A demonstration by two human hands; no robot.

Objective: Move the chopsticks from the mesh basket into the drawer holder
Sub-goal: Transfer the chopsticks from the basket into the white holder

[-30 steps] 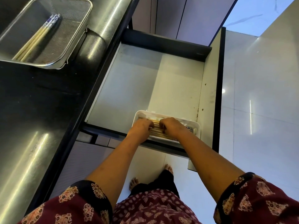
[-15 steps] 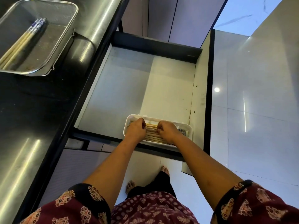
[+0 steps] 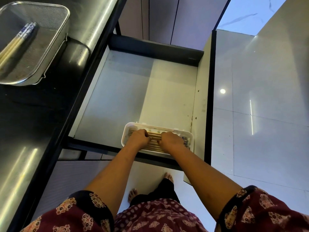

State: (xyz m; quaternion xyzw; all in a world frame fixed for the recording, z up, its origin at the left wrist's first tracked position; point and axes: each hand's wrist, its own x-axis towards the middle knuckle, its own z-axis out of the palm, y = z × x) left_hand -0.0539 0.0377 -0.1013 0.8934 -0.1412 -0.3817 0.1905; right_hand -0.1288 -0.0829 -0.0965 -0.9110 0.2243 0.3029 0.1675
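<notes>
A white plastic holder [image 3: 124, 137] sits at the front right of the open drawer [image 3: 120, 97]. Several wooden chopsticks [image 3: 154, 136] lie side by side in it. My left hand [image 3: 139, 138] and my right hand [image 3: 170, 141] are both down in the holder, knuckles up, fingers curled over the chopsticks, a short gap between them. The mesh basket [image 3: 50, 64] stands on the counter at the top left. A few more chopsticks [image 3: 17, 41] with blue-patterned ends lie in it.
A black glossy countertop [image 3: 33, 134] runs along the left of the drawer. The drawer's dark front panel [image 3: 208, 97] is on the right, with pale tiled floor [image 3: 259, 114] beyond. My bare feet stand below the drawer's near edge.
My hands have stayed on the chopsticks in the holder and have spread slightly apart along them. The view has shifted a little to the right.
</notes>
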